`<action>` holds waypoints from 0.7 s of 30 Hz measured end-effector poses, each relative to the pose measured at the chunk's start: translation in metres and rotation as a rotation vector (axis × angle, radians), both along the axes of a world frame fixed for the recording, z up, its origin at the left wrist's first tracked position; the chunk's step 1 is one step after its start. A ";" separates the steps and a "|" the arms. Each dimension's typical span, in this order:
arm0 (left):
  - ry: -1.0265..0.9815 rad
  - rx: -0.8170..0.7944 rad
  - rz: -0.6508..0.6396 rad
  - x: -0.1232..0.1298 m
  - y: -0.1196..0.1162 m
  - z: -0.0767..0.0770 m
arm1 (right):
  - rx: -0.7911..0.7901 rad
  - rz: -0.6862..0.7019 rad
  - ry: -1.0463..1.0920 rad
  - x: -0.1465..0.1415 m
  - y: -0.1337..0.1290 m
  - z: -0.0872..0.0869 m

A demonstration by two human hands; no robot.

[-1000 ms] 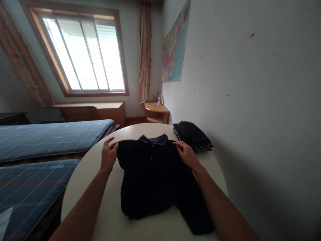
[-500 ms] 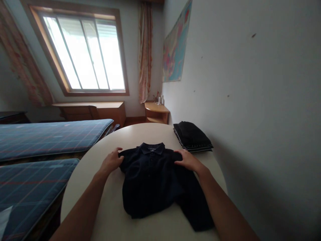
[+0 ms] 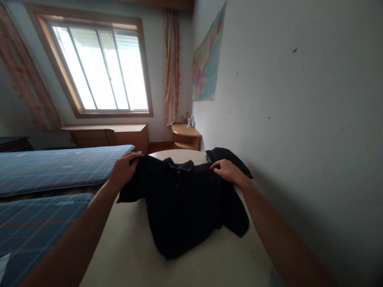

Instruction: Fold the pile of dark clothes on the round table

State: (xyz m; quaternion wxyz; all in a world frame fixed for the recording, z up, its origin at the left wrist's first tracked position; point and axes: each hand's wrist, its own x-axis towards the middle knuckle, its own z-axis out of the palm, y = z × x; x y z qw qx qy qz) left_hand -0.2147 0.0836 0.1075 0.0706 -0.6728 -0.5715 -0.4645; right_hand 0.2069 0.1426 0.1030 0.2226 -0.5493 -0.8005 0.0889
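A dark navy polo shirt hangs spread between my hands over the white round table, its collar at the far side and its buttons facing up. My left hand pinches it at the left shoulder, with the left sleeve drooping below. At the right shoulder my right hand is closed on the cloth, and the right sleeve falls beside that forearm. The shirt's top edge looks lifted; I cannot tell how much of the lower part touches the table.
Behind my right hand lies a stack of dark folded clothes, partly covered. A white wall runs close along the right. Two beds with blue plaid mattresses stand at the left. A desk and a corner shelf are at the back.
Both hands have raised the shirt's shoulders up and away from me, and the left hand has moved outward. The left sleeve now hangs out to the side, and the right sleeve has drawn upward.
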 end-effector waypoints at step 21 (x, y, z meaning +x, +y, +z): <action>0.336 -0.738 0.200 0.059 0.004 -0.103 | -0.167 -0.100 -0.231 -0.092 -0.054 -0.045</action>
